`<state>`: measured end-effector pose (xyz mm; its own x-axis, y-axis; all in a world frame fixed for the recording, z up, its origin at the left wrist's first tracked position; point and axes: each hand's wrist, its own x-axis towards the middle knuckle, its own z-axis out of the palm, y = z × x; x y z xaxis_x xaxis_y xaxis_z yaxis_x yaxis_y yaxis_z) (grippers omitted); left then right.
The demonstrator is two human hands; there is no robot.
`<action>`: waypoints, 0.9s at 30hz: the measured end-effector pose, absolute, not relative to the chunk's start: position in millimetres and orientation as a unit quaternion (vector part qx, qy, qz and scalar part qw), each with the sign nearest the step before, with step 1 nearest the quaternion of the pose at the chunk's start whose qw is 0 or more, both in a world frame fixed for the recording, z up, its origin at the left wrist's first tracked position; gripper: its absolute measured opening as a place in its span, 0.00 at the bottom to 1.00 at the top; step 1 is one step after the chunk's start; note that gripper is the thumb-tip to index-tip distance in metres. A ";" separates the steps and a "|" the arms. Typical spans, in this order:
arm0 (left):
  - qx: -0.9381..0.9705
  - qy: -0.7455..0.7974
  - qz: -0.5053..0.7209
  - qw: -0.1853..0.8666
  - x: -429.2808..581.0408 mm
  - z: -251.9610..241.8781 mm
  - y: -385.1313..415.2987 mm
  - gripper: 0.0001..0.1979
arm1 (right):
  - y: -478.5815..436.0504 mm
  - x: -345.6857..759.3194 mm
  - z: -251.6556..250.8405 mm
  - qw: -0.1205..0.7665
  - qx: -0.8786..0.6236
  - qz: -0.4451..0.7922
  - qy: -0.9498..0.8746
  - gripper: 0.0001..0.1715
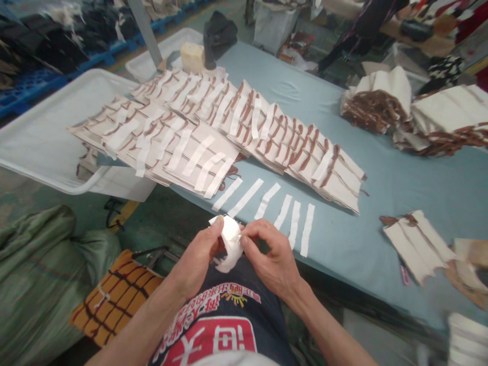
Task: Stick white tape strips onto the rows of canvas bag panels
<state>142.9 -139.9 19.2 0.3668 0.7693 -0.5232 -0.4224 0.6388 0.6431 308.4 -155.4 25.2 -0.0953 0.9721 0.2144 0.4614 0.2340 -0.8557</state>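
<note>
Close to my body, just off the table's near edge, my left hand (209, 243) is closed around a curled bundle of white strips (230, 239), thumb on top. The bundle bends over and hangs down between my two hands. My right hand (272, 254) pinches the bundle's right edge between thumb and fingertips. Beyond my hands, several white strips (246, 198) lie apart from one another in a slanting row along the table edge. Behind them, overlapping beige fabric pieces with brown trim (305, 152) spread across the table, many with a white strip laid on top.
The blue-covered table (301, 96) stretches ahead and right. Stacked beige pieces (438, 112) rest at its far right, and a loose piece (417, 244) lies nearer. A white plastic bin (68, 173) stands left, by a green sack (49, 284) and an orange checked cushion (116, 300).
</note>
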 end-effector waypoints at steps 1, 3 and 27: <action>0.223 0.418 0.363 0.803 139.3 18.2 -139.3 0.26 | -154.5 308.0 24.9 0.409 -0.538 0.326 -0.661 0.09; 0.257 0.412 0.343 0.804 132.8 16.8 -137.9 0.20 | -152.3 307.1 24.2 0.411 -0.542 0.344 -0.647 0.09; 0.271 0.437 0.332 0.791 134.0 9.7 -120.5 0.17 | -120.8 311.8 7.3 0.402 -0.585 0.568 -0.416 0.23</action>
